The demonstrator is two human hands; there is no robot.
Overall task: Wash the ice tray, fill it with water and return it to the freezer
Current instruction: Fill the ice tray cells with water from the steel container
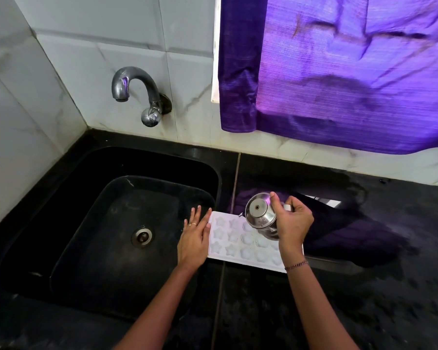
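Note:
A white ice tray (234, 242) with star and round moulds lies flat on the black counter, just right of the sink. My left hand (194, 237) rests with straight fingers on the tray's left edge. My right hand (292, 223) grips a small steel kettle-shaped pot (261, 215) by its handle and holds it tilted over the tray's far right moulds, its lid facing me. The hand and pot hide part of the tray's right end. Whether water is pouring cannot be told.
A black sink (106, 223) with a metal drain (142, 236) fills the left. A steel tap (137, 94) projects from the tiled wall above it. A purple curtain (352, 72) hangs at the upper right. The black counter (364, 286) stretches to the right.

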